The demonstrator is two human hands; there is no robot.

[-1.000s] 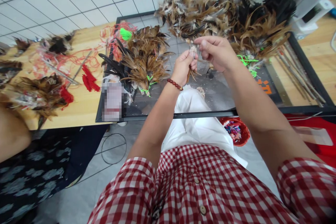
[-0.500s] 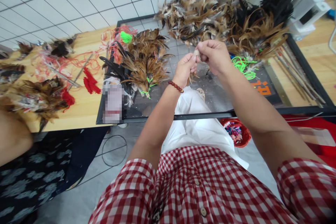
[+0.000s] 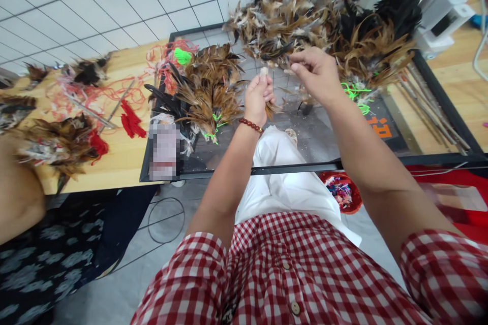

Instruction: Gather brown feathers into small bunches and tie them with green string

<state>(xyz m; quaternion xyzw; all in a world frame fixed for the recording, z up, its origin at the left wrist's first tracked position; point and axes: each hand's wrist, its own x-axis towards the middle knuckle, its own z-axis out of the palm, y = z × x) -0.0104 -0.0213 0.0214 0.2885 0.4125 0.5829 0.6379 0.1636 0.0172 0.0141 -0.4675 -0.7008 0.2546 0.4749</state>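
Note:
My left hand, with a beaded bracelet at its wrist, is closed round a small feather bundle; the pale end sticks up above the thumb and brown tips show below. To the right, my right hand is raised apart from it, fingers bent near the front of a large brown feather pile. Whether anything is between its fingertips is too small to tell. Another heap of brown feathers with green ties lies left of my hands on the black-framed glass panel.
Thin sticks lie at the right. Green string and red string are at the left, near more feathers and another person's arm. A white device stands back right; a red basket is below.
My hands have moved apart. The left hand shifted slightly left with the feather bundle, and the right hand moved right, away from the bundle's pale end.

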